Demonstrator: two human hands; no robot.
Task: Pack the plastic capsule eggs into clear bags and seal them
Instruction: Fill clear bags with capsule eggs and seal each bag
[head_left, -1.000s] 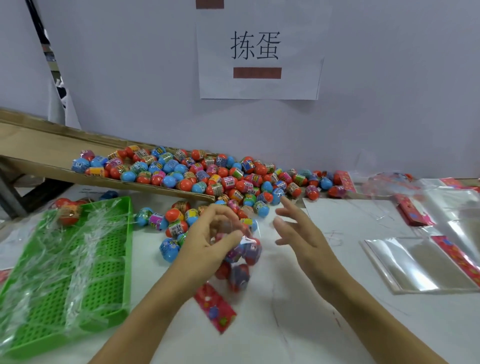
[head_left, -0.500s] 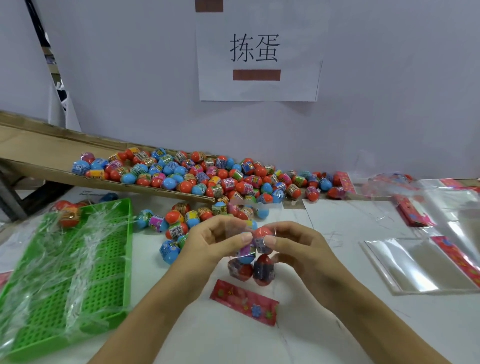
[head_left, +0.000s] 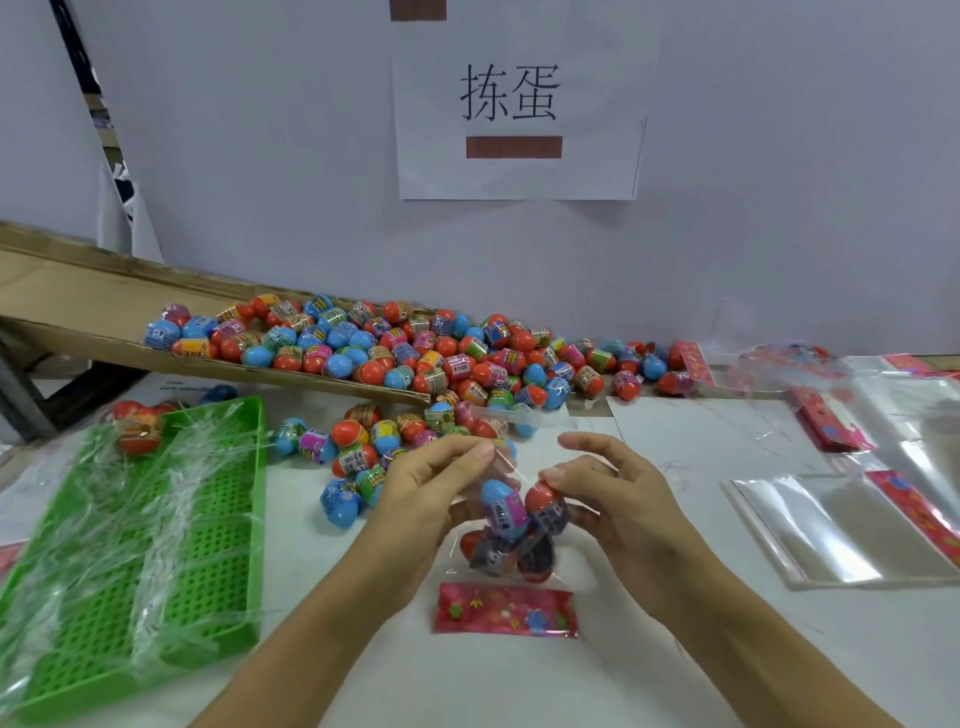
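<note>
Clear film crinkles at the centre of the frame, where a clear bag (head_left: 506, 540) holding a few capsule eggs hangs between both hands just above the tabletop (head_left: 597, 670). Its printed red header card (head_left: 505, 609) points down toward the lower centre, so the open mouth faces up, likely to keep the eggs from spilling while the top is gathered for sealing. The left hand (head_left: 431, 499) has its grip pinched on the film near the mouth; the right hand (head_left: 618, 499) has thumb and fingers curled round the bag's side at a red egg (head_left: 540, 496), steadying the load.

Behind the hands, loose capsule eggs (head_left: 415, 358) spill off a sloped cardboard chute (head_left: 104, 306) across the middle of the frame, within easy reach. A green perforated tray (head_left: 130, 545) draped with loose film sits at lower left, and a stack of empty bags (head_left: 831, 525) lies at right. A paper sign (head_left: 514, 104) hangs on the wall above.
</note>
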